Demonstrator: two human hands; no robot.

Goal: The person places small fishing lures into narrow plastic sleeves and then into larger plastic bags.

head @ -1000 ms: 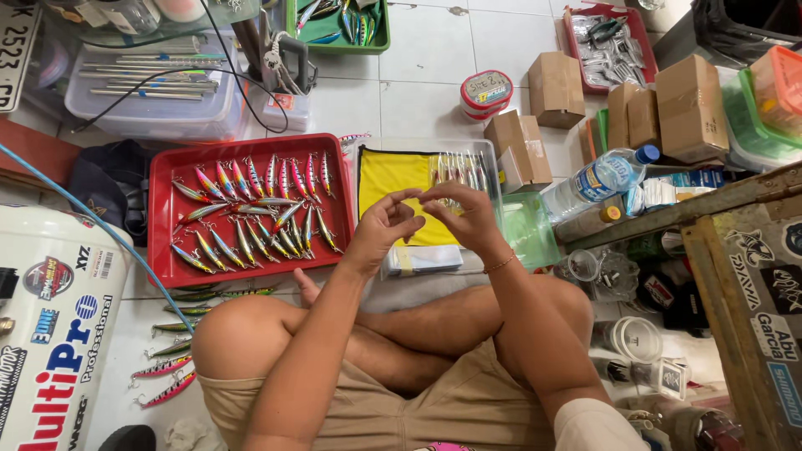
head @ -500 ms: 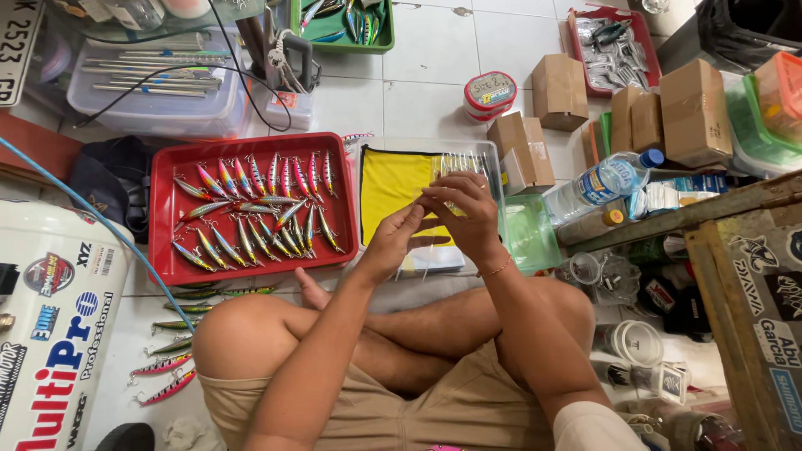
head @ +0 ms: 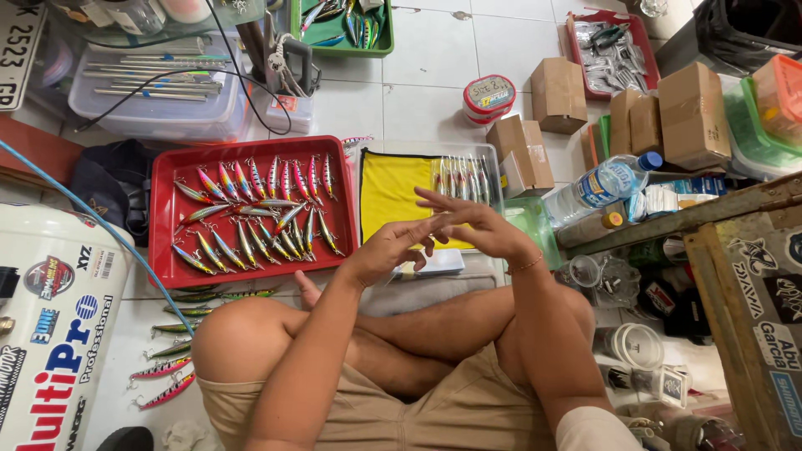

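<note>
My left hand (head: pixel 386 248) and my right hand (head: pixel 472 221) meet over my crossed legs, fingers stretched out and fingertips overlapping; I see nothing held between them. Just beyond them lies a clear tray (head: pixel 493 167) holding a yellow cloth (head: pixel 391 190) and a row of silvery fishing lures (head: pixel 464 175). A small stack of white packets (head: pixel 443 263) sits under my hands. To the left, a red tray (head: pixel 163 217) carries several colourful lures (head: pixel 251 221) with hooks.
More lures (head: pixel 180 334) lie on the tile by my left knee, beside a large white bucket (head: pixel 50 326). Cardboard boxes (head: pixel 522 150), a water bottle (head: pixel 601 184), a round tin (head: pixel 489 96) and a worn bench (head: pixel 735 250) crowd the right.
My hands dropped a little and came nearer to me. The pinched fingers of both hands have spread out flat, the right hand's fingers now lying across the left's fingertips.
</note>
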